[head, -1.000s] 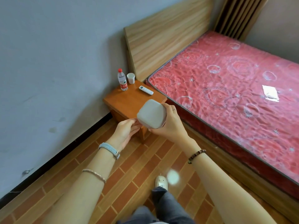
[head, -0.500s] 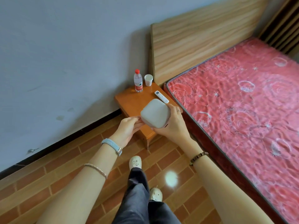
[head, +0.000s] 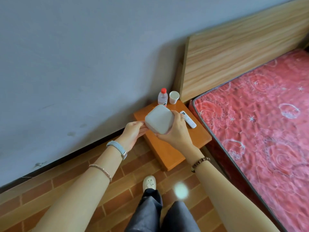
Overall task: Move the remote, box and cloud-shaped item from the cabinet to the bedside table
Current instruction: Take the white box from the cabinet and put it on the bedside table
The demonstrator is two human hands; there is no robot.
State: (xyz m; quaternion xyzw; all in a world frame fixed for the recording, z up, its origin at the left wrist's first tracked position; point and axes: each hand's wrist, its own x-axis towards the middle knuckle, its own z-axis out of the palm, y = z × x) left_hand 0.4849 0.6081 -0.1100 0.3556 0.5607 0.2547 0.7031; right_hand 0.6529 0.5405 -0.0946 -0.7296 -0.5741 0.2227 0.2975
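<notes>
A light grey box [head: 158,118] with rounded corners is held in the air above the orange bedside table [head: 197,138]. My right hand [head: 175,131] grips its right and lower side. My left hand [head: 133,133] touches its left edge with the fingertips. The white remote [head: 188,119] lies on the table's right part, just beyond my right hand. No cloud-shaped item and no cabinet are in view.
A water bottle with a red cap [head: 162,97] and a white paper cup [head: 173,97] stand at the table's back edge. The bed with a red mattress [head: 260,124] and wooden headboard [head: 242,51] adjoins on the right. A grey wall [head: 75,64] runs on the left.
I have come closer to the bedside table. The box, held in both hands, now hovers over the tabletop instead of in front of it.
</notes>
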